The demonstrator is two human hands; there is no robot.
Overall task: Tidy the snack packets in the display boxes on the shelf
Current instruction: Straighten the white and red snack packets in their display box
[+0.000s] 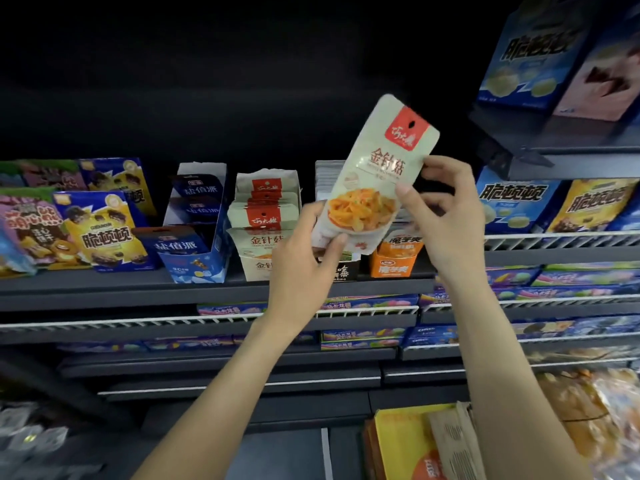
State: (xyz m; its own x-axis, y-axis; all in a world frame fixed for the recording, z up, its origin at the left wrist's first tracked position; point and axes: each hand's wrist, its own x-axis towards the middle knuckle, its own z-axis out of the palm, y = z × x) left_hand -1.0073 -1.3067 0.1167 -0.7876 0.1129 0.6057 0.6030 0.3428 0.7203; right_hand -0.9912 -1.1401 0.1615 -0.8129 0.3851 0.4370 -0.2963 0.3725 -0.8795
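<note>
Both hands are up holding one pale packet [372,174] in front of the shelf [138,289]. The left hand [304,258] pinches its bottom corner, the right hand [446,216] grips its right edge. Just left of the left hand sits the matching pale box [263,233], then a blue box [197,251]. An orange box [394,258] is half hidden behind the packet, between the hands.

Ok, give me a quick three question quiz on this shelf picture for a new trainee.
1. True or false: both hands hold the pale green packet.
2. Which hand grips its lower corner? A) left hand B) right hand
3. What colour is the display box with matching packets, left of the hands?

Key: 1 true; 2 A; 3 pale green, between the blue box and the hands.
</note>
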